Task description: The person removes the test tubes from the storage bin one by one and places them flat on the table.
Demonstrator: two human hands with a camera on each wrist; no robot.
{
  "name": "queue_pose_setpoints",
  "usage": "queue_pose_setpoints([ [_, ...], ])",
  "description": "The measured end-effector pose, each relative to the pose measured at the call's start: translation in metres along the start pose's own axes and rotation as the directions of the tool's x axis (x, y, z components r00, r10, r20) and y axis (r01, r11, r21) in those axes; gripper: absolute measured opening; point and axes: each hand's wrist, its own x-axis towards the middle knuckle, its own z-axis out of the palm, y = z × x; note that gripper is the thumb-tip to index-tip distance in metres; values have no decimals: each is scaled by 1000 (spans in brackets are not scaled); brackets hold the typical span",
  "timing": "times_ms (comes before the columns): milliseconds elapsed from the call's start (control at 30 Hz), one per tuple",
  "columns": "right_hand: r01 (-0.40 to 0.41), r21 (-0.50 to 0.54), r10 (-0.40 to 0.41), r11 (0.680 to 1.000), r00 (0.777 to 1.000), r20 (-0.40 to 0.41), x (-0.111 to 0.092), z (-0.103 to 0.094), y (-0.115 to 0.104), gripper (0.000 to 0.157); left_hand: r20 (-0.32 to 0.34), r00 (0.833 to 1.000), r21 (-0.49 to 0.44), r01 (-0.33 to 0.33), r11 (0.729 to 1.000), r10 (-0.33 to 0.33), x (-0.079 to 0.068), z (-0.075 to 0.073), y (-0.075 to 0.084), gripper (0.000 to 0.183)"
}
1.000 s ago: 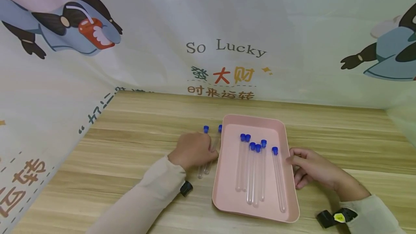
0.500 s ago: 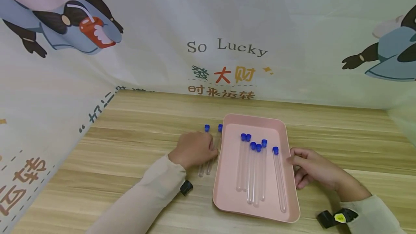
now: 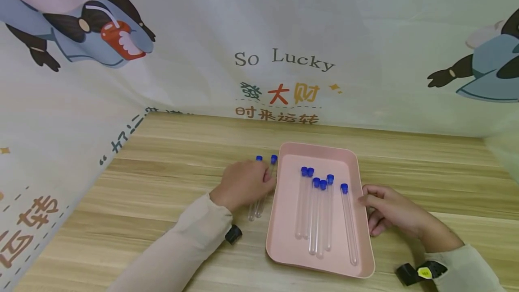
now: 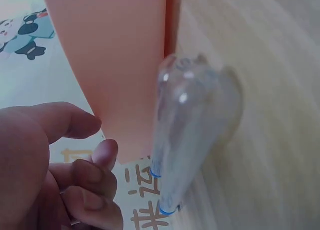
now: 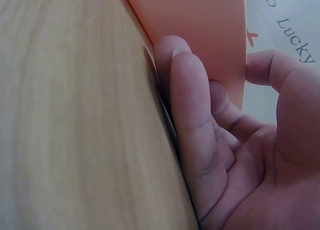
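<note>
A pink tray (image 3: pixel 279 256) holds several clear test tubes (image 3: pixel 312 220) with blue caps. My right hand (image 3: pixel 393 211) grips the tray's right side, its thumb on the rim and fingers curled against the outer wall. Left of the tray, my left hand (image 3: pixel 245 186) is over test tubes on the table; two blue caps (image 3: pixel 274 159) show beyond it. In the left wrist view the thumb (image 4: pixel 82 122) is by the tray's edge. The other fingers are loosely bent, and the tubes (image 4: pixel 185 125) lie beside the hand, apart from it.
The wood-grain table (image 3: pixel 162 184) meets a printed cloth backdrop (image 3: pixel 194 57) at the back and left. Black wrist cameras (image 3: pixel 233 234) sit under both wrists, close above the table.
My left hand has shifted slightly forward and its fingers have loosened a little. The tubes beneath it have moved slightly. The right hand and tray stay in place.
</note>
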Motion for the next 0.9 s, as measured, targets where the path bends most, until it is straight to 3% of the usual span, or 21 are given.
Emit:
queue_pose_setpoints([
  [467, 0, 3, 0, 1000, 1000, -6, 0, 1, 2, 15, -47, 998, 22, -43, 999, 44, -7, -3, 17, 36],
  [900, 15, 8, -15, 1000, 1000, -9, 1, 1, 2, 16, -32, 982, 92, -180, 979, 184, -17, 12, 50, 28],
])
